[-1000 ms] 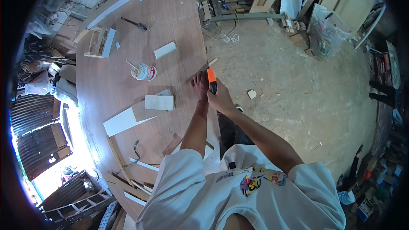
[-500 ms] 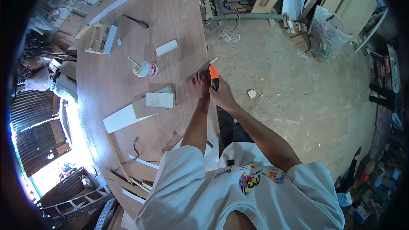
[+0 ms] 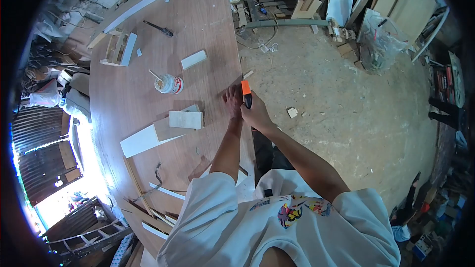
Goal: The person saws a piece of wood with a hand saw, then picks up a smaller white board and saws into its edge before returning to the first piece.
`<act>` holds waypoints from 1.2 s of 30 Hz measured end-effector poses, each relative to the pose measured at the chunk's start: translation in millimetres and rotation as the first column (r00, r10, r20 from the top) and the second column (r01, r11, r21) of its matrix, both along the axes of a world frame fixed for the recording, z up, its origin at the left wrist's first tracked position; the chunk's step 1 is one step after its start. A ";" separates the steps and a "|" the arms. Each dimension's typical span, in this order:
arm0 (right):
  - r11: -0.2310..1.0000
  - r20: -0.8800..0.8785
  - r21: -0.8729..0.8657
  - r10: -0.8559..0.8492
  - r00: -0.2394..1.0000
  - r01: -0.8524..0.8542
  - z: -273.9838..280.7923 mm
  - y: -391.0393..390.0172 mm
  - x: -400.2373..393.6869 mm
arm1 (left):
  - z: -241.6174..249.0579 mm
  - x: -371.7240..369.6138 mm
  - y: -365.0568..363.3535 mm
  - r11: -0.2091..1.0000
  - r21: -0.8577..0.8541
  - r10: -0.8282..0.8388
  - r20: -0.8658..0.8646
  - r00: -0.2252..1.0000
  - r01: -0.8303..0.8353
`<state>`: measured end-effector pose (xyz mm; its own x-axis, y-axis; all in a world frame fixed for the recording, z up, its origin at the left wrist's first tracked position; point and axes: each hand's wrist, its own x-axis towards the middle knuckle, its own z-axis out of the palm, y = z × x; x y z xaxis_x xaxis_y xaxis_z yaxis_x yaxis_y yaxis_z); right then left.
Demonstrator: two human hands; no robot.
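Observation:
At the table's right edge, my right hand (image 3: 255,112) is closed round the black and orange handle of what looks like a hand saw (image 3: 246,88). Its thin dark blade is seen nearly edge-on and points away from me. Just left of it, my left hand (image 3: 232,101) lies palm down on the tabletop with its fingers spread. Whether a workpiece lies beneath that palm is hidden. A small pale wood strip (image 3: 248,74) shows just past the table edge, beyond the handle.
On the wooden table (image 3: 213,24) are a white block (image 3: 186,119), a small white piece (image 3: 193,59), a jar with a stick (image 3: 169,84), a dark screwdriver-like tool (image 3: 158,28) and a small wooden frame (image 3: 119,49). Wood scraps (image 3: 292,112) lie on the floor.
My right hand and the saw have drawn back slightly toward me and a little left. My left hand stays at nearly the same spot on the table.

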<state>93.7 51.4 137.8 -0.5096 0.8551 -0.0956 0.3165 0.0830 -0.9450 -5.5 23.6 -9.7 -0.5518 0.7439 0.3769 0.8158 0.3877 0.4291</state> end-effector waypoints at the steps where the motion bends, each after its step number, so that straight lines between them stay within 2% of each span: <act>1: 1.000 -0.001 -0.006 -0.007 1.000 0.007 1.5 -3.4 3.1 | 0.9 1.3 -3.6 1.000 -0.031 0.000 0.021 1.000 0.001; 2: 0.999 0.021 -0.041 0.019 1.000 -0.018 4.0 -8.5 12.6 | -11.9 -1.6 -2.7 0.999 -0.038 0.019 -0.070 0.997 -0.022; 3: 0.997 0.040 -0.066 0.053 0.998 -0.050 12.4 -9.2 20.7 | -5.3 -2.3 2.8 0.999 -0.033 0.022 -0.069 0.997 -0.024; 5: 0.977 0.022 -0.205 0.056 0.998 -0.051 64.8 -24.3 44.3 | 14.0 3.9 -1.0 0.999 -0.034 0.017 0.012 1.000 -0.017; 6: 0.976 0.028 -0.210 0.059 0.998 -0.051 86.8 -34.2 56.5 | 10.9 3.4 -1.1 1.000 0.029 0.011 -0.029 1.000 -0.010; 8: 0.973 -0.077 -0.208 0.081 0.994 -0.095 114.6 -45.1 71.8 | 2.5 3.8 2.7 0.999 0.040 0.027 -0.003 1.000 -0.027; 11: 0.990 0.004 -0.135 0.042 0.999 -0.041 53.4 -33.9 58.5 | 5.7 3.8 2.7 1.000 0.018 0.014 0.013 1.000 -0.015; 13: 0.999 -0.053 -0.037 0.021 0.998 -0.023 -3.5 -15.8 26.3 | 6.2 2.9 -4.7 1.000 -0.020 -0.015 0.003 1.000 0.015; 14: 0.999 -0.057 -0.034 0.022 0.998 -0.024 -14.7 -13.3 15.0 | 0.6 2.3 -6.2 1.000 -0.027 -0.003 0.006 1.000 0.004; 17: 0.999 -0.021 0.026 -0.044 0.999 0.045 -15.0 -16.8 8.8 | -0.6 3.5 -9.4 1.000 -0.026 0.004 -0.041 0.999 -0.005; 19: 0.984 0.065 -0.175 0.042 0.997 -0.030 31.1 -15.7 36.9 | 14.5 3.9 -1.8 0.998 -0.062 0.012 0.061 0.998 -0.008; 21: 0.993 0.003 -0.106 0.060 0.998 -0.060 83.2 -34.0 61.9 | 10.8 4.8 -7.6 0.998 -0.057 0.013 0.040 0.999 -0.011; 22: 0.993 0.006 -0.100 0.061 0.998 -0.060 96.7 -37.4 68.8 | 11.1 3.7 -3.9 1.000 0.002 -0.002 0.046 0.999 0.002; 24: 0.964 -0.047 -0.256 0.056 0.997 -0.066 111.2 -44.1 76.7 | 11.5 3.3 -0.4 0.998 0.060 -0.014 0.050 0.999 0.011; 25: 0.964 -0.050 -0.257 0.057 0.997 -0.068 92.7 -41.5 72.9 | 11.3 3.6 -0.3 0.999 0.047 -0.019 0.069 0.997 0.016; 27: 0.992 0.012 -0.118 0.043 0.999 -0.041 24.9 -26.0 52.0 | 6.3 1.0 -1.1 0.999 0.032 -0.028 0.083 0.996 0.026; 29: 0.999 -0.097 -0.054 0.002 0.995 -0.008 -3.7 -5.4 17.3 | -3.9 -0.9 -2.5 0.999 -0.043 -0.021 0.016 1.000 0.021; 30: 0.999 -0.102 -0.045 0.003 0.995 -0.008 -6.2 -0.2 9.9 | -1.7 -1.5 1.9 0.999 -0.034 -0.021 0.010 1.000 0.021; 32: 0.998 0.006 -0.062 0.001 1.000 -0.001 -10.8 -1.5 2.0 | 2.0 0.7 -3.6 0.997 -0.072 0.006 0.052 0.999 -0.002; 36: 0.987 -0.027 -0.162 0.010 1.000 -0.014 68.2 -41.0 50.4 | 6.0 8.0 -12.3 0.999 -0.026 0.044 -0.035 0.998 -0.045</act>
